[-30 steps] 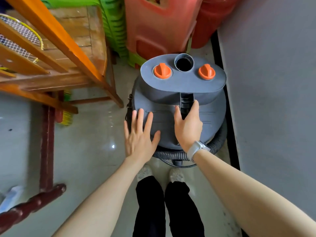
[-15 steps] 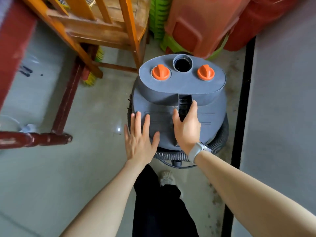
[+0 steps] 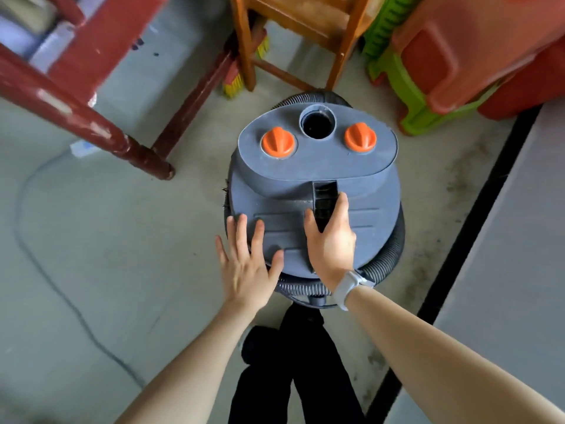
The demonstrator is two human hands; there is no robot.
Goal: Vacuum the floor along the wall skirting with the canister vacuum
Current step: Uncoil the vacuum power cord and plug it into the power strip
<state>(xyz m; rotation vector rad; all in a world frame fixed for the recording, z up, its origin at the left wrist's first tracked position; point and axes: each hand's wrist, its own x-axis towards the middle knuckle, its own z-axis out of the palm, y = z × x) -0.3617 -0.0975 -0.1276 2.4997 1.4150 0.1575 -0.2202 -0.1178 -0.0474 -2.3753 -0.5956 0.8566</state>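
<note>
The grey canister vacuum [image 3: 315, 169] stands on the floor in front of me, with two orange knobs and an open round port on its lid. My right hand [image 3: 331, 243] grips the black handle [image 3: 324, 194] in the lid's middle, thumb on its left side and fingers on its right. My left hand [image 3: 247, 270] lies flat with straight fingers on the lid's near left edge. A ribbed grey hose [image 3: 388, 258] wraps around the canister's body. The black skirting [image 3: 477, 221] runs diagonally at the right along the grey wall [image 3: 519, 240], a floor strip away from the vacuum.
A dark red furniture leg [image 3: 91, 123] crosses the left. A wooden chair [image 3: 293, 22] stands just behind the vacuum, a yellow brush [image 3: 234, 84] beside it. Green stools [image 3: 397, 71] and orange stools [image 3: 458, 50] are stacked at the back right. A cable [image 3: 46, 270] curves over the floor.
The vacuum has come away from the stools and the wall, and the view has swung left. Both hands keep their places on the lid.
</note>
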